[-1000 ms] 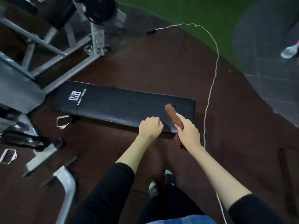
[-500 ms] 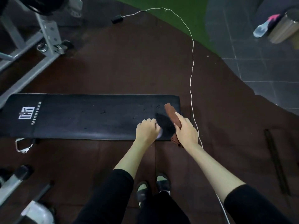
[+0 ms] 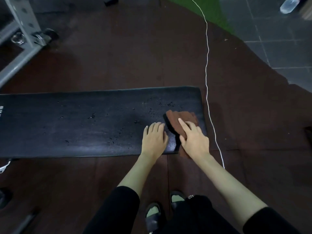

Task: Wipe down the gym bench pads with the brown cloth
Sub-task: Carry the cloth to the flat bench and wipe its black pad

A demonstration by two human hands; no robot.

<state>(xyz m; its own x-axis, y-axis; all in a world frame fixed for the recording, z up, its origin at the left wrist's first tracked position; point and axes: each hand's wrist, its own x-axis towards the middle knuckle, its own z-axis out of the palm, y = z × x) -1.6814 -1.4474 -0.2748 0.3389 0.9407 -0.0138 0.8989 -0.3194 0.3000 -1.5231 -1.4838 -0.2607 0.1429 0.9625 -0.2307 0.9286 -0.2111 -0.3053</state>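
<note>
The bench pad (image 3: 84,125) has a black vinyl-like cover, fine-grained, dull sheen, beaded with droplets. The brown cloth (image 3: 179,118) is napped, matt fabric. The frame (image 3: 25,53) at 10 o'clock is smooth grey-painted metal.

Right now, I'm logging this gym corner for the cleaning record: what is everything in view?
bench pad: one, black, across the middle, droplets on it
cloth: one, brown, on the pad's right end
cord: one, white, on the floor right of the pad
bottle: one, clear, top right
metal frame: one, grey, top left
sandals: two, dark, bottom centre
left hand: flat on the pad beside the cloth
right hand: presses on the cloth
</note>
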